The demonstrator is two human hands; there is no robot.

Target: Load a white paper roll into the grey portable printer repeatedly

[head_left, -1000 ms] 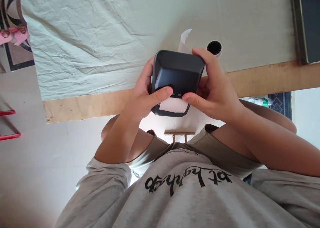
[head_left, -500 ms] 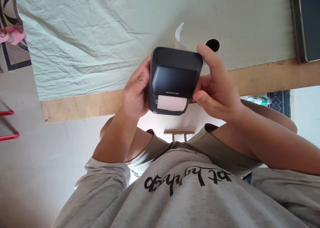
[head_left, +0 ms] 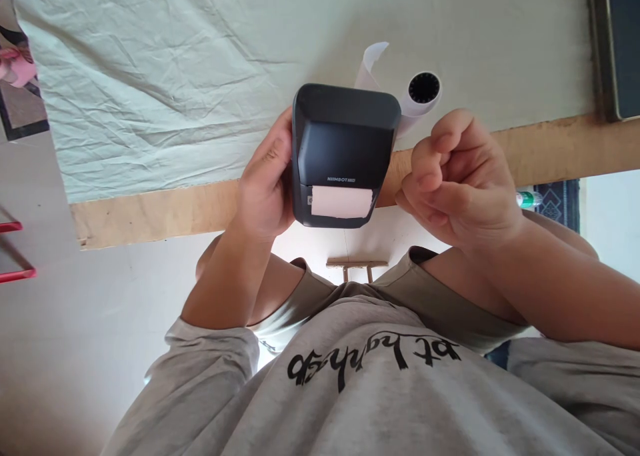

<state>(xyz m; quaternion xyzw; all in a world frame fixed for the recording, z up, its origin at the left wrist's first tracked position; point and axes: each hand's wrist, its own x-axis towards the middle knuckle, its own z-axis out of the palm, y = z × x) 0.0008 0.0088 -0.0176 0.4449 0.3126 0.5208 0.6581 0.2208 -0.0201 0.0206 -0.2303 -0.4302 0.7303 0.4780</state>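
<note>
The left hand (head_left: pixel 265 183) is gripping the dark label printer (head_left: pixel 345 153) from its left side, the palm pressed on the side wall and the fingers going behind it, so I cannot see them. The printer is being held in the air, just above the bare wooden edge (head_left: pixel 160 209) of the table, and its lower end is hanging past this edge toward the person's body. A white label (head_left: pixel 341 202) is showing in the slot near the lower end of the printer.

The right hand (head_left: pixel 457 176) is hanging just beside the right side of the printer, not touching it. Its fingers are curled loosely inward and it is holding nothing; a narrow free gap is lying between the fingertips and the printer wall.

Behind the printer, a paper roll (head_left: pixel 420 95) is lying on the pale cloth (head_left: pixel 175 76), with a loose paper tail (head_left: pixel 370 63) curling up beside it. The roll is near the upper right corner of the printer, but I cannot tell if they are touching. The cloth is stopping short of the table edge. A dark flat thing (head_left: pixel 620 43) is sitting at the far right, well apart from both hands. To the left of the left hand, the cloth is lying wrinkled and free.
</note>
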